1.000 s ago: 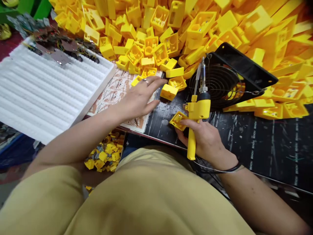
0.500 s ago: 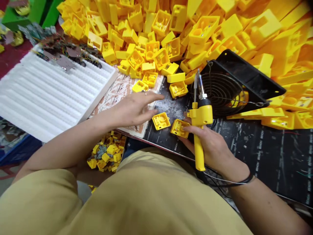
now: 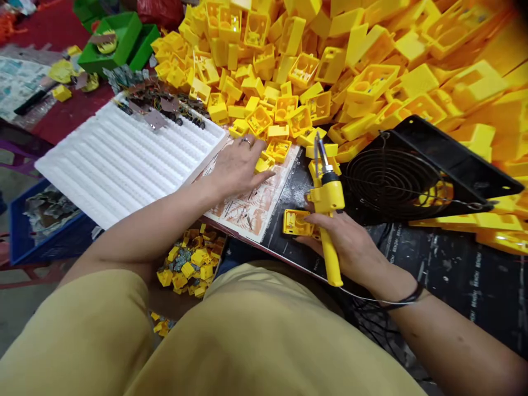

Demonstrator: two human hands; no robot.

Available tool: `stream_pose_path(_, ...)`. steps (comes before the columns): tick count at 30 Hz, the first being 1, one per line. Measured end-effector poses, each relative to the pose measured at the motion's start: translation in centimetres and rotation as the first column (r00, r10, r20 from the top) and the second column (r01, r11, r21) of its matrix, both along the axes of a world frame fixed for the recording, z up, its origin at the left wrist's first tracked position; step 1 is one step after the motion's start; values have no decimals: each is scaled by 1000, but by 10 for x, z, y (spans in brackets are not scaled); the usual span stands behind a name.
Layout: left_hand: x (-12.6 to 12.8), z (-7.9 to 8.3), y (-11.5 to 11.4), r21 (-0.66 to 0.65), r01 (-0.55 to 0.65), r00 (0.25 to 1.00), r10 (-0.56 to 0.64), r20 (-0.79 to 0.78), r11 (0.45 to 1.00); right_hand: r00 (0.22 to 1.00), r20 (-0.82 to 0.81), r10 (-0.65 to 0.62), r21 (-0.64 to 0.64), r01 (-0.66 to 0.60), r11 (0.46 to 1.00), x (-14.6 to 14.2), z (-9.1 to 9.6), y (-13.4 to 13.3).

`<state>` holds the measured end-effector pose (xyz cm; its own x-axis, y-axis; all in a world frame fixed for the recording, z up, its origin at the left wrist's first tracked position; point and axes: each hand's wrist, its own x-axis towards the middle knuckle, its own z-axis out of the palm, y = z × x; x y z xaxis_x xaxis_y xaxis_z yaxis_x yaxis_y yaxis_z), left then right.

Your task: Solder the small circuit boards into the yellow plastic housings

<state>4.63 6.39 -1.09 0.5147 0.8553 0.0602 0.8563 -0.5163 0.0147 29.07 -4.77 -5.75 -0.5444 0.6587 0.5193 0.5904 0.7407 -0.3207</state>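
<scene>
My right hand (image 3: 348, 242) is closed around the yellow handle of a soldering gun (image 3: 329, 198), its metal tip pointing up and away. The thumb and fingers of that hand also reach a small open yellow plastic case (image 3: 295, 221) on the bench. Some more yellow shows beneath the fingers, mostly hidden. My left hand (image 3: 237, 168), with a ring on one finger, lies at the near edge of the pile of cases. Its thumb stretches apart from the fingers, next to a small yellow case (image 3: 264, 163); the fingertips are partly hidden, and no grip shows.
A large heap of yellow cases (image 3: 305, 71) covers the back. A black fan with a wire grille (image 3: 391, 181) leans at right. To the left lie a ridged white foam block (image 3: 136, 159) with wired parts, green bins (image 3: 113, 41) and a blue crate (image 3: 25, 236).
The view has turned left. My left hand has moved off the cases on the bench to the pile's edge. My right hand has shifted left with the soldering gun, reaching the left-hand case.
</scene>
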Motion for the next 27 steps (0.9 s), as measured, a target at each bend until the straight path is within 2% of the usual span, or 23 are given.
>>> stream_pose_path(2,-9,8,10,-82,1,999,-5,-51,997,1000,-3,-5,14,5,1000,-2,-3,1)
stream_pose_path(5,-15,32,10,-173,86,986,-108,-124,981,999,-14,-45,35,46,998,1,-5,0)
stream_pose_path(7,-10,46,3,-221,141,948,-196,-252,965,997,-19,-75,41,76,996,4,-6,-1)
stream_pose_path(9,3,51,-7,-304,198,881,-305,-362,932,996,-14,-85,45,85,995,5,-7,-1)
stream_pose_path(10,9,49,-12,-338,248,849,-372,-376,908,996,-9,-87,48,87,995,4,-7,-1)
stream_pose_path(12,16,38,-20,-346,382,815,-489,-311,857,996,0,-92,50,92,995,4,-8,-1)
stream_pose_path(15,8,15,-23,-235,522,835,-548,-54,820,995,11,-99,35,98,995,3,-11,0)
stream_pose_path(19,-16,-9,-21,-224,521,850,-476,227,823,996,18,-86,6,86,996,5,-15,1)
stream_pose_path(23,-14,-19,-30,-277,415,902,-352,250,866,996,5,-85,9,85,996,9,-17,-1)
stream_pose_path(25,-6,-22,-39,-280,432,895,-368,253,857,997,-5,-76,21,76,997,12,-16,-2)
stream_pose_path(27,1,-23,-46,-266,509,855,-443,272,819,999,-6,-50,38,50,998,14,-15,-1)
